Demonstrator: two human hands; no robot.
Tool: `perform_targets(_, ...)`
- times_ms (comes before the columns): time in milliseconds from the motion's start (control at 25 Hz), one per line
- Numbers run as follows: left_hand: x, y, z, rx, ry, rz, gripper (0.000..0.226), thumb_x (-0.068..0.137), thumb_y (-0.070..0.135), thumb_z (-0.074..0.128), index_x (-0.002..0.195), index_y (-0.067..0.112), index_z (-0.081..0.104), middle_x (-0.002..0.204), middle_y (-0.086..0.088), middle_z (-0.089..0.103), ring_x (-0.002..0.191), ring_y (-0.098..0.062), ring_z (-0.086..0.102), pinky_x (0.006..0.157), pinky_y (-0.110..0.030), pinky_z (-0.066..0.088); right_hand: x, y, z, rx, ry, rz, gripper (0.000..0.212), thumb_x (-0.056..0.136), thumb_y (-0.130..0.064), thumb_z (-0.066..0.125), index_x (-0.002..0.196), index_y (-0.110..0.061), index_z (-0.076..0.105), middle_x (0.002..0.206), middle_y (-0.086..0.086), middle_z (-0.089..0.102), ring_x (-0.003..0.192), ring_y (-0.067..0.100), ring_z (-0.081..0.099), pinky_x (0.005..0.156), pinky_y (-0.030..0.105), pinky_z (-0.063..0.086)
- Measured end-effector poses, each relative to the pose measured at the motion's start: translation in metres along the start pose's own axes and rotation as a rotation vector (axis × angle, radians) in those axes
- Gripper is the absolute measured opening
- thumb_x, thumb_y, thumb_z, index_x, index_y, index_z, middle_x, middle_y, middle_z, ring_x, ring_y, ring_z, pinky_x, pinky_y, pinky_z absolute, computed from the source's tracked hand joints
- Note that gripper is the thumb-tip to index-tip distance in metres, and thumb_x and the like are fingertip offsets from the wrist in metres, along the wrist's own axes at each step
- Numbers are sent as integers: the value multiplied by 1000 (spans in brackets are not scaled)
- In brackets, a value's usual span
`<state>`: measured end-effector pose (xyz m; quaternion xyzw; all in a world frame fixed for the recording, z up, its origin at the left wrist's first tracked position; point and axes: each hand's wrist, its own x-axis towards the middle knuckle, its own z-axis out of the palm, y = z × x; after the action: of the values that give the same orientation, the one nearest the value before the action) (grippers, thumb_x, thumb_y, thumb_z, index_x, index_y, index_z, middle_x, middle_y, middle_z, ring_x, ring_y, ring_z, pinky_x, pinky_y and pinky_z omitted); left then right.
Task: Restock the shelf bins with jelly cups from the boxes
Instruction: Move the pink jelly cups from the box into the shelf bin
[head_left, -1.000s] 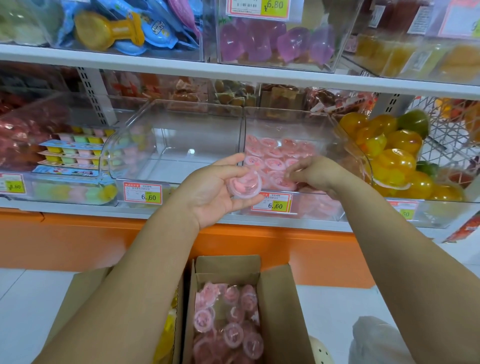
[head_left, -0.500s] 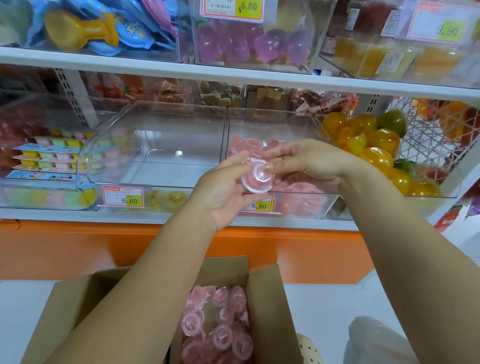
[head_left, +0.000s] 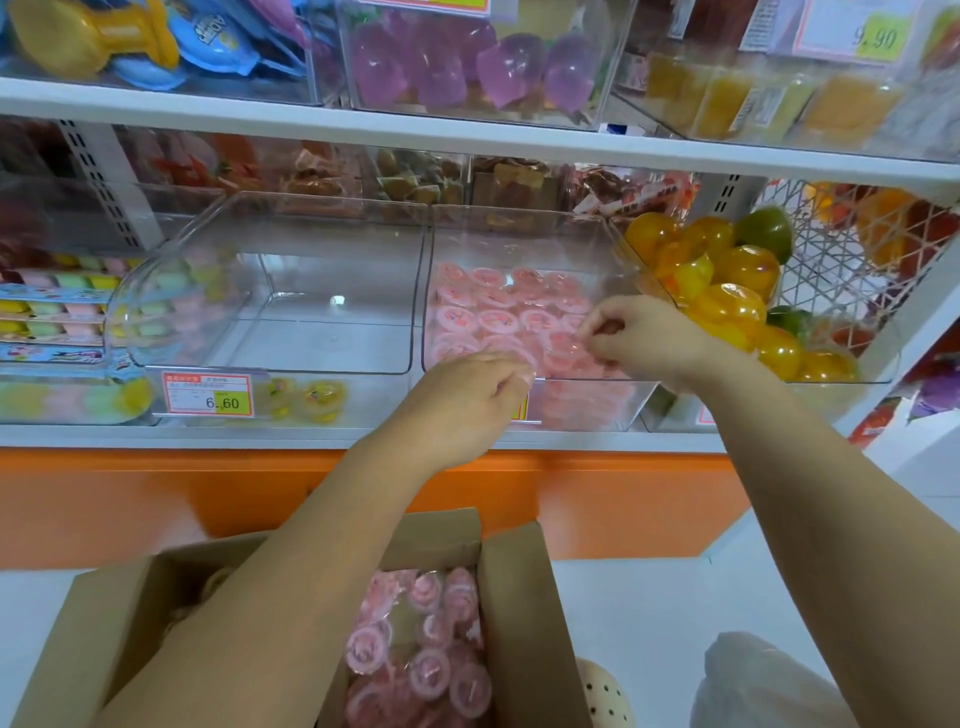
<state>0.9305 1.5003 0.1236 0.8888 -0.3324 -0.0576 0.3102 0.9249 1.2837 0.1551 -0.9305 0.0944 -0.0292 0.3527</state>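
Nearest you, the box (head_left: 524, 623) below holds plenty of pink jelly cups (head_left: 426, 670). Above it, your left hand (head_left: 467, 402) sits at the front lip of the bin (head_left: 582, 410). Its fingers (head_left: 511, 376) are curled under, and I cannot tell whether they hold anything. Farther in, your right hand (head_left: 649, 338) is over the pink pile in that bin, its fingers (head_left: 597, 325) seemingly pinching the rim of one cup (head_left: 569, 345). You look to be setting that cup down. Next, let it go cleanly among the others, then reach down to the box for more.
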Motion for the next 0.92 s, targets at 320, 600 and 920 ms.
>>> perform_targets(320, 0, -9, -2, 153, -127, -22, 46, 107, 43, 26, 152, 34, 37, 161, 14, 27, 150, -4, 16, 124, -38, 10, 10, 4, 20, -197, -10, -26, 16, 96, -24, 56, 97, -20, 71, 123, -5, 65, 91, 11, 62, 74, 19, 43)
perform_targets(600, 5, -13, -2, 58, -124, -42, 57, 105, 53, 14, 151, 32, 40, 160, 14, 31, 149, -2, 19, 123, -33, 11, 7, 10, 15, 69, -105, 32, 10, 87, -18, 70, 80, -24, 72, 95, -6, 73, 93, 12, 67, 91, 31, 53)
perform_targets(920, -59, -10, -26, -734, 143, -177, 41, 106, 36, 37, 99, 21, 75, 104, 4, 77, 100, -3, 70, 92, -21, 53, -45, -53, -13, 353, -212, -87, 16, 95, -22, 57, 105, -14, 67, 93, 7, 70, 71, 13, 64, 53, 17, 51)
